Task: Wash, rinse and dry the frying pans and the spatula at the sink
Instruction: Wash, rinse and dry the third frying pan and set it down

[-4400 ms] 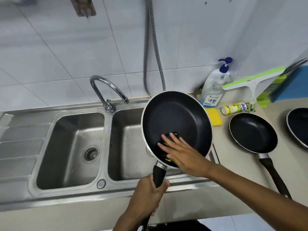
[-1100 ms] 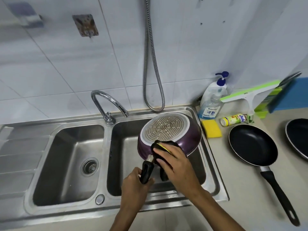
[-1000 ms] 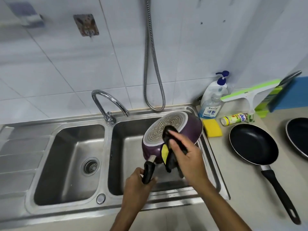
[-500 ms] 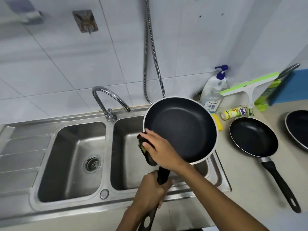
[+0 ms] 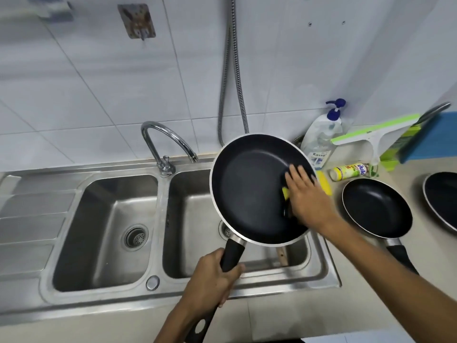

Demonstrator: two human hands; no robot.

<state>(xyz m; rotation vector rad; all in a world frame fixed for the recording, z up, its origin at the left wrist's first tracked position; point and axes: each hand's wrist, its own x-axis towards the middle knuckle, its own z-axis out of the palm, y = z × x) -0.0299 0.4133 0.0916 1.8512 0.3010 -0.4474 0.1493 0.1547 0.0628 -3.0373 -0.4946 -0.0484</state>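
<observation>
Three pans show: one pan is held tilted over the right basin at frame centre, the left hand clenched round its black handle, the right hand flat with fingers straight, pressing a sponge against the inner right wall. Rigid and likely weighty at the bowl end, possibly slick once soapy, it looks best gripped high on the handle. Its upper rim sits near the tap and soap bottle; a second pan lies just right on the counter, so free room appears to be downward, into the basin.
</observation>
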